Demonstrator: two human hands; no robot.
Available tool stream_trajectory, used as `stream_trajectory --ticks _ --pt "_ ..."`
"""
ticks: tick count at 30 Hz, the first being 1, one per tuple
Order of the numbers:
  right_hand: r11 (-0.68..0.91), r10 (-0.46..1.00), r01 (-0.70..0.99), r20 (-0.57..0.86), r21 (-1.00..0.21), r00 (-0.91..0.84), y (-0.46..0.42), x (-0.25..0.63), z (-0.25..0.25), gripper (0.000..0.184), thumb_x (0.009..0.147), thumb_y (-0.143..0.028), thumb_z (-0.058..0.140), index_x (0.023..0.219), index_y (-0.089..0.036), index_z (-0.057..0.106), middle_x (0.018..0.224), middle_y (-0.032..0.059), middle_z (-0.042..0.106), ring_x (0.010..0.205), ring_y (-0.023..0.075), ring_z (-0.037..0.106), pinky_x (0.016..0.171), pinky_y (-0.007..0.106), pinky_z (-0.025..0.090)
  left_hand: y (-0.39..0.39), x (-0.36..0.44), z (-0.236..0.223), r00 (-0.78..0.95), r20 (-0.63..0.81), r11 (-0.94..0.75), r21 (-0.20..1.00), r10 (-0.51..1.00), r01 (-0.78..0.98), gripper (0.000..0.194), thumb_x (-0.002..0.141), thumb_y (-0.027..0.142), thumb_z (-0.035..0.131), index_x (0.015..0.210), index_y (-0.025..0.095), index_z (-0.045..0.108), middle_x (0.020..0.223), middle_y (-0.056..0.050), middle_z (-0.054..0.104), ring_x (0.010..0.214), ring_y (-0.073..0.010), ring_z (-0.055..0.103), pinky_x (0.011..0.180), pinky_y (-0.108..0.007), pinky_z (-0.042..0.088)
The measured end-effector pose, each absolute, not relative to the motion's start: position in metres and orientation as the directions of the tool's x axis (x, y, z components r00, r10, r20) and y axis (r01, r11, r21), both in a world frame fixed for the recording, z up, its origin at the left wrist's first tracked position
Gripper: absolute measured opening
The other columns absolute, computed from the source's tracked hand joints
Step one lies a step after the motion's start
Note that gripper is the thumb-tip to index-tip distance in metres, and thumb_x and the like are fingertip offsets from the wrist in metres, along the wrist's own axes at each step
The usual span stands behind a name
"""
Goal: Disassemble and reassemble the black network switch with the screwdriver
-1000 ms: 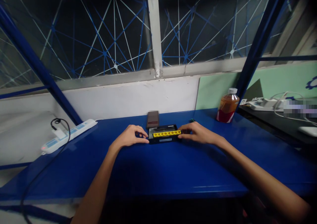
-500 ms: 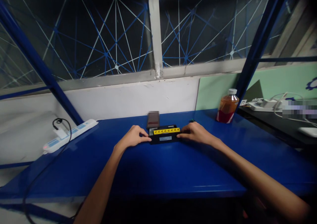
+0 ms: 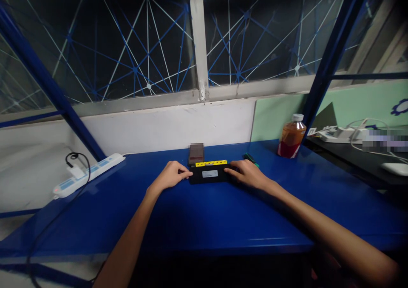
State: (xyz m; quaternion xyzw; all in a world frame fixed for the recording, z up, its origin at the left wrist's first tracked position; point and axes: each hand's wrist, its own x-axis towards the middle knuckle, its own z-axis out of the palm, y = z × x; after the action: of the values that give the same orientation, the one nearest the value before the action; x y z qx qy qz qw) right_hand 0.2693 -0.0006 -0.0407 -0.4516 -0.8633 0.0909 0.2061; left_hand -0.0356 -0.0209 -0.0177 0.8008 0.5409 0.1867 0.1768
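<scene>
A black network switch with a row of yellow ports along its far edge lies on the blue table, its labelled black face turned up toward me. My left hand grips its left end with fingertips on the edge. My right hand grips its right end. A dark phone lies just behind the switch. A small green object rests on the table behind my right hand.
A bottle of orange-brown liquid stands at the back right. A white power strip with a black cable lies at the left. A black side desk with white cables sits to the right. A window wall runs behind.
Both hands have tipped the switch away from me: the yellow ports, earlier on the near side facing me, now lie along the far top edge and the labelled face shows.
</scene>
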Motion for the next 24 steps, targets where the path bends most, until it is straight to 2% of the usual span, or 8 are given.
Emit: stream_trajectory --ticks 15,17,20,22,24 --pt "0.554 0.828 0.747 0.336 -0.367 -0.449 0.006 0.261 -0.06 0.038 0.094 -0.044 0.04 0.073 -0.019 0.059 0.067 0.007 0.064 0.058 0.017 0.055 0.055 0.028 0.029 -0.02 -0.03 -0.022 0.265 0.111 -0.286 0.43 0.958 0.856 0.04 0.079 0.046 0.051 0.068 0.016 0.075 0.055 -0.005 0.064 0.059 -0.0169 0.052 0.058 -0.027 0.031" --pt "0.549 0.833 0.732 0.329 -0.403 -0.444 0.006 0.26 -0.061 0.037 0.094 -0.044 0.041 0.081 -0.018 0.063 0.067 0.0069 0.064 0.057 0.0171 0.056 0.055 0.028 0.031 -0.021 -0.028 -0.021 0.261 0.096 -0.277 0.409 0.961 0.87 0.041 0.081 0.046 0.05 0.068 0.016 0.075 0.056 -0.005 0.064 0.059 -0.0165 0.051 0.058 -0.027 0.03" --pt "0.544 0.839 0.687 0.332 -0.482 -0.431 0.007 0.26 -0.062 0.038 0.093 -0.045 0.042 0.105 -0.016 0.064 0.074 0.0072 0.067 0.058 0.0173 0.058 0.056 0.028 0.036 -0.022 -0.026 -0.022 0.253 0.056 -0.256 0.352 0.966 0.9 0.044 0.082 0.047 0.049 0.062 0.016 0.073 0.052 -0.004 0.059 0.052 -0.0142 0.047 0.055 -0.027 0.027" --pt "0.541 0.841 0.669 0.322 -0.51 -0.434 0.008 0.26 -0.062 0.044 0.091 -0.048 0.045 0.117 -0.015 0.06 0.077 0.0072 0.068 0.061 0.0177 0.059 0.057 0.028 0.038 -0.022 -0.025 -0.023 0.251 0.051 -0.253 0.329 0.967 0.91 0.046 0.082 0.049 0.05 0.057 0.016 0.07 0.047 -0.002 0.054 0.048 -0.0129 0.044 0.052 -0.027 0.026" --pt "0.543 0.839 0.67 0.292 -0.506 -0.459 0.008 0.261 -0.061 0.053 0.085 -0.053 0.051 0.121 -0.015 0.058 0.077 0.0066 0.067 0.063 0.0184 0.059 0.057 0.029 0.038 -0.023 -0.026 -0.024 0.259 0.07 -0.267 0.33 0.963 0.905 0.048 0.082 0.051 0.05 0.054 0.017 0.068 0.045 -0.001 0.05 0.046 -0.0124 0.043 0.05 -0.026 0.024"
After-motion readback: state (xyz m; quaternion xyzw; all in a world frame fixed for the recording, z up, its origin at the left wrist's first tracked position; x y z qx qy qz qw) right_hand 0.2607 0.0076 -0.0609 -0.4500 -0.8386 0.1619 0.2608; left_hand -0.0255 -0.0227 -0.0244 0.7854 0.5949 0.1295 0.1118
